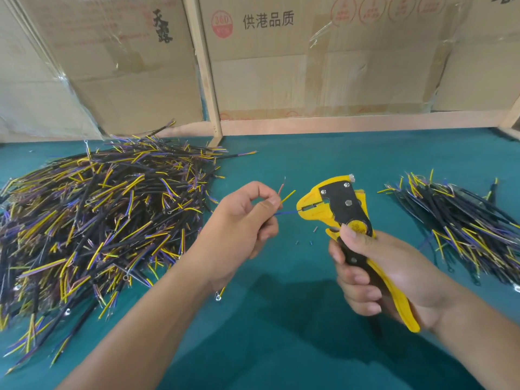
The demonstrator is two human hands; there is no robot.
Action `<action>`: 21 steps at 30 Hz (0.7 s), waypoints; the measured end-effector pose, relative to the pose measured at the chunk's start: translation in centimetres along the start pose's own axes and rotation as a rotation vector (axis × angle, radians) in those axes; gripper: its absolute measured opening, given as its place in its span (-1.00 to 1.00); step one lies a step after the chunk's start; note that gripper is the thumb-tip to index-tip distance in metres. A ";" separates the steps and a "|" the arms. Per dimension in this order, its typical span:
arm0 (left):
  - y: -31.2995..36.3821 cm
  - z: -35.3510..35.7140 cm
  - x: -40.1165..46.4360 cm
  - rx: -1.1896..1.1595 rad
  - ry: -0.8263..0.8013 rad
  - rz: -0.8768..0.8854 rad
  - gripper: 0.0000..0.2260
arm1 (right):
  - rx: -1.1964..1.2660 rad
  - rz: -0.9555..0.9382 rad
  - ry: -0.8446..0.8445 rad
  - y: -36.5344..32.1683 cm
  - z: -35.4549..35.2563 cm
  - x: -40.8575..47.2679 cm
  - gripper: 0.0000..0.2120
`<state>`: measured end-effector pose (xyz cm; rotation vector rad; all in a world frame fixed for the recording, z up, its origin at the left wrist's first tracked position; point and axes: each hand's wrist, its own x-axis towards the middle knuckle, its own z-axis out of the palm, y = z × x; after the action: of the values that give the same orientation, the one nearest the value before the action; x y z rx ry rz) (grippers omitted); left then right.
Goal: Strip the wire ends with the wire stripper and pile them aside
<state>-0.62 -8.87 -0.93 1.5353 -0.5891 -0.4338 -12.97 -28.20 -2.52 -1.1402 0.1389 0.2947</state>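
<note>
My left hand (pixel 242 220) pinches a short cable whose three thin cores fan out past my fingers. Its blue core (pixel 285 212) runs straight into the jaws of the yellow and black wire stripper (pixel 343 209). The yellow core (pixel 288 195) and a reddish core (pixel 282 187) point up and away. My right hand (pixel 380 274) grips the stripper's handles, thumb on the round yellow dial. Most of the cable is hidden in my left palm; a ring terminal (pixel 218 297) hangs below that wrist.
A big heap of black cables with yellow and blue cores (pixel 98 215) covers the left of the green table (pixel 281 347). A smaller pile (pixel 461 226) lies at the right. Tiny insulation bits (pixel 311 242) lie between my hands. Cardboard boxes (pixel 281 66) and a wooden frame stand behind.
</note>
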 end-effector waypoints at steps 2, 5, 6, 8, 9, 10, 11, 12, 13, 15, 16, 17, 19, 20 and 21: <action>-0.1 -0.3 0.0 0.045 -0.005 -0.001 -0.77 | -0.015 -0.004 0.003 0.3 0.3 0.1 -0.60; 0.3 -0.8 0.2 0.058 0.083 -0.001 -0.71 | 0.020 -0.042 0.070 0.3 0.6 0.4 -0.65; 0.5 -1.6 0.2 0.043 0.173 0.010 -0.71 | 0.077 -0.077 0.133 -0.2 0.1 0.5 -0.67; 0.9 -3.5 0.4 0.020 0.320 0.070 -0.72 | 0.180 -0.200 0.247 -1.9 -1.4 0.1 -0.68; 1.1 -4.1 0.4 0.044 0.329 0.099 -0.73 | 0.202 -0.251 0.253 -2.6 -2.2 -0.2 -0.69; 1.2 -4.3 0.4 0.108 0.299 0.125 -0.74 | 0.204 -0.271 0.215 -2.9 -2.7 -0.3 -0.69; 1.1 -4.1 0.2 0.194 0.238 0.146 -0.76 | 0.187 -0.260 0.151 -2.9 -2.9 -0.3 -0.68; 1.0 -3.7 0.1 0.271 0.156 0.163 -0.78 | 0.153 -0.226 0.084 -2.5 -2.9 -0.2 -0.66; 0.8 -3.2 -0.1 0.319 0.073 0.180 -0.80 | 0.101 -0.184 0.026 -1.9 -2.8 0.0 -0.61; 0.6 -2.4 -0.4 0.364 -0.059 0.196 -0.86 | 0.019 -0.106 -0.068 -0.9 -2.4 0.3 -0.55; 0.5 -2.2 -0.5 0.371 -0.107 0.197 -0.88 | 0.005 -0.081 -0.103 -0.5 -2.3 0.4 -0.54; 0.5 -2.2 -0.6 0.370 -0.145 0.194 -0.90 | -0.006 -0.064 -0.126 -0.3 -2.2 0.3 -0.53; 0.4 -2.1 -0.8 0.354 -0.190 0.192 -0.91 | -0.088 -0.028 -0.108 -0.1 -2.2 0.2 -0.54; 0.4 -1.9 -0.8 0.344 -0.205 0.198 -0.92 | -0.152 -0.015 -0.087 0.1 -2.3 0.1 -0.55; 0.5 -1.8 -0.9 0.335 -0.214 0.205 -0.92 | -0.199 -0.007 -0.087 0.2 -2.4 0.0 -0.56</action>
<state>-0.28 -6.87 -0.45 1.7348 -1.0167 -0.3556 -12.96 -30.31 -3.68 -1.3224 0.0291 0.3575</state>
